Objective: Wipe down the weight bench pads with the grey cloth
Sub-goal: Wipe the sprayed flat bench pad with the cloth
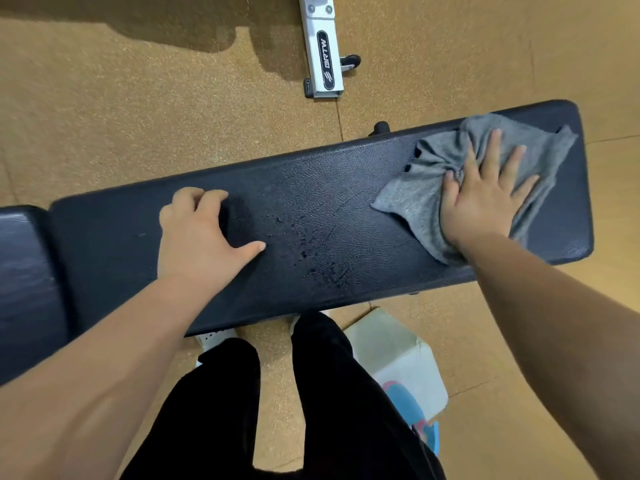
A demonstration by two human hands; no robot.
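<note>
Bench pad (311, 220) bare mid-length, grey cloth (429, 188) covering right end

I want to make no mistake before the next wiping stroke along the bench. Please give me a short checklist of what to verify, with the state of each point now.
1. Cloth under the hand: ok. The right hand lies flat, fingers spread, on the grey cloth.
2. Cloth on the pad: ok. It lies at the right end of the long pad.
3. Pad dry: not ok. Droplets sit in its middle.
4. Stroke path free: not ok. The left hand rests on the pad, just left of the droplets.
5. Second pad wiped: cannot tell. Only part of it shows.
</note>
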